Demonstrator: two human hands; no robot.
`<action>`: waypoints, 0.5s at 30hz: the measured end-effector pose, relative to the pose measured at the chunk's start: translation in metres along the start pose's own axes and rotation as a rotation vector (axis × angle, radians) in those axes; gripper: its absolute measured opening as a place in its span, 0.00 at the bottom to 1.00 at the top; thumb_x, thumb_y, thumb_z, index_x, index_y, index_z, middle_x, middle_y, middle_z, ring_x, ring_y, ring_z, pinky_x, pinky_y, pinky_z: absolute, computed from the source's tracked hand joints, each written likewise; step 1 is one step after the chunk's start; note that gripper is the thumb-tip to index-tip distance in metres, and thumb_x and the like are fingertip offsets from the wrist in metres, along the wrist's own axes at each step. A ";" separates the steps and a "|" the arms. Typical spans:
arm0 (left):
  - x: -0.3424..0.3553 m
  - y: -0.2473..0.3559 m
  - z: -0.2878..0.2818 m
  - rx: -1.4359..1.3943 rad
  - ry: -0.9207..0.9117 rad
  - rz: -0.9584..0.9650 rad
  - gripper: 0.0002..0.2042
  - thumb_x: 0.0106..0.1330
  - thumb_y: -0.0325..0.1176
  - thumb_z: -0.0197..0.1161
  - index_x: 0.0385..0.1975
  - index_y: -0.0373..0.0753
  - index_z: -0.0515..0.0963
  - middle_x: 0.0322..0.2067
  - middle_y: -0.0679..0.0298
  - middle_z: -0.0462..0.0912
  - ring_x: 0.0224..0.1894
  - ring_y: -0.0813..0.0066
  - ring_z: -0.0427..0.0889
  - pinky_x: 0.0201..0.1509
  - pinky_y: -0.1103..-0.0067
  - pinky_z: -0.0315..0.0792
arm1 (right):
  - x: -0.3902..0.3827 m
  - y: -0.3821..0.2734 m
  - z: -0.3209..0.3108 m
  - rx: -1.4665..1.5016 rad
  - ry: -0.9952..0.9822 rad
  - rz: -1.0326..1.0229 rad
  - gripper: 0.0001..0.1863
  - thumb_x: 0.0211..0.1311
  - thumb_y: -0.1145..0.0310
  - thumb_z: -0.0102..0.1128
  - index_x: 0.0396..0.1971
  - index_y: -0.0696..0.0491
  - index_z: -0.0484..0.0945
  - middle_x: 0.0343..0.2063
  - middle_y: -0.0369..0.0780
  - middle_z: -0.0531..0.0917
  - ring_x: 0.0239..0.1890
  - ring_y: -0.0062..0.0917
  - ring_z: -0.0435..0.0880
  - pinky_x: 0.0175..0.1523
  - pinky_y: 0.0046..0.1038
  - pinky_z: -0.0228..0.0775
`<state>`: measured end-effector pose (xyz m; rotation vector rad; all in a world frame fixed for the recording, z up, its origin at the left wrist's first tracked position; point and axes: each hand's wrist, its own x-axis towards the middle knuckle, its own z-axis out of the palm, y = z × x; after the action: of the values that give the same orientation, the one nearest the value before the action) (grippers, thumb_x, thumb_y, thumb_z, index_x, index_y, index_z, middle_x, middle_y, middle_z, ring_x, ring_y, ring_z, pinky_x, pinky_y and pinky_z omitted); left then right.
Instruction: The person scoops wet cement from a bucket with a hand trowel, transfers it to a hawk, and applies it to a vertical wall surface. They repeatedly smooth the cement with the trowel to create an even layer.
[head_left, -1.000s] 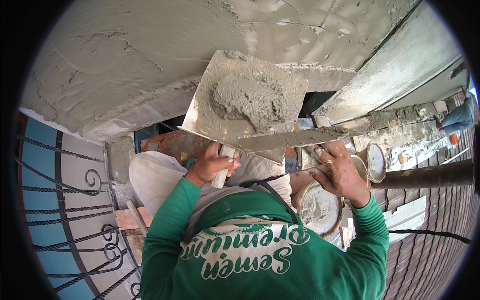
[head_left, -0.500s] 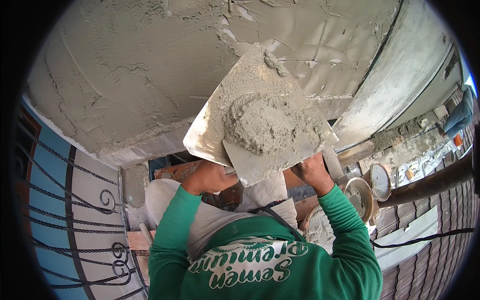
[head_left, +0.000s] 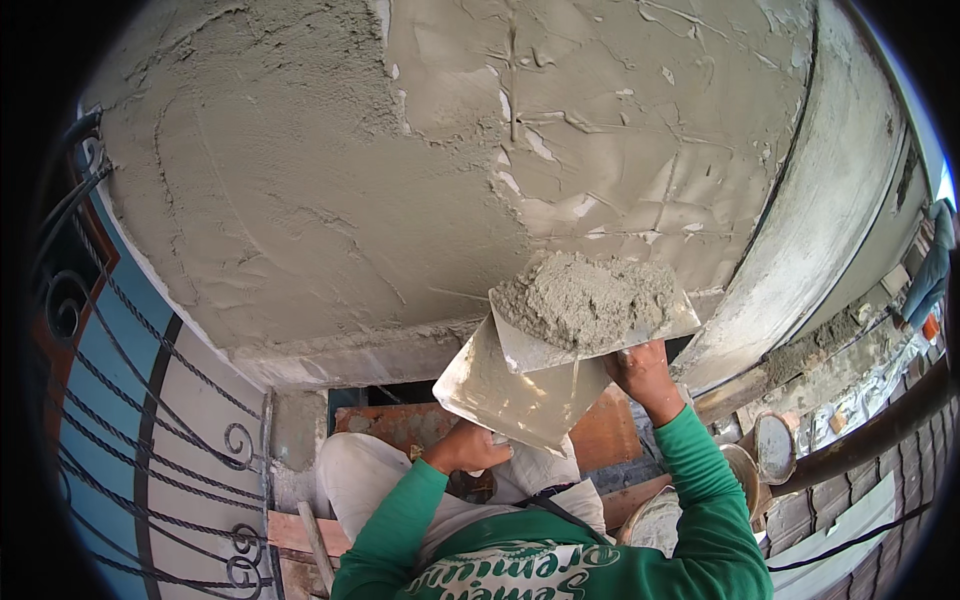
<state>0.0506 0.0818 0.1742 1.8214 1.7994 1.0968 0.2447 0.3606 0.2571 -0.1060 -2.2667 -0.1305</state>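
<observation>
Under the wall, my right hand (head_left: 645,378) is closed on a plastering trowel (head_left: 530,350) heaped with wet grey mortar (head_left: 588,300). Its blade is close to the lower part of the plastered wall (head_left: 330,210). Below and left of it, my left hand (head_left: 466,447) grips a mortar hawk (head_left: 490,385), a flat metal plate that tilts and has a thin smear on its face. The trowel overlaps the hawk's upper edge; whether they touch I cannot tell. My fingers hide both handles.
Black twisted ironwork railing (head_left: 165,440) runs along the left. At right are several mortar-stained buckets (head_left: 772,447), a dark pipe (head_left: 870,425) and brown roof tiles (head_left: 900,480). A wooden board (head_left: 605,435) lies under the wall. A blue-clothed person (head_left: 930,265) shows at far right.
The mortar has passed from the hawk onto the trowel. My right hand has risen with the loaded trowel toward the wall, while the hawk now sits lower and nearly bare.
</observation>
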 end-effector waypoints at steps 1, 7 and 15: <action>-0.005 -0.003 -0.004 -0.023 -0.013 -0.048 0.22 0.58 0.34 0.70 0.54 0.37 0.82 0.55 0.50 0.83 0.58 0.50 0.81 0.63 0.63 0.72 | 0.016 0.002 0.001 -0.012 0.005 0.000 0.23 0.55 0.71 0.73 0.53 0.52 0.82 0.51 0.47 0.84 0.57 0.50 0.81 0.64 0.51 0.70; -0.041 -0.017 -0.038 -0.157 0.030 -0.149 0.24 0.59 0.35 0.71 0.56 0.33 0.80 0.56 0.48 0.83 0.60 0.56 0.79 0.66 0.66 0.69 | 0.129 -0.006 0.014 0.030 -0.037 0.026 0.17 0.57 0.67 0.72 0.46 0.52 0.83 0.46 0.47 0.85 0.51 0.46 0.83 0.55 0.48 0.72; -0.094 -0.045 -0.118 -0.190 0.280 -0.186 0.21 0.62 0.30 0.71 0.54 0.32 0.78 0.40 0.58 0.85 0.32 0.75 0.83 0.38 0.74 0.78 | 0.271 -0.067 0.031 -0.233 0.145 -0.267 0.22 0.56 0.66 0.67 0.52 0.52 0.76 0.42 0.44 0.79 0.46 0.41 0.80 0.53 0.43 0.69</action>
<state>-0.0557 -0.0333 0.1913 1.4183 1.8955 1.4495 0.0390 0.3075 0.4402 0.0821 -2.1041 -0.5277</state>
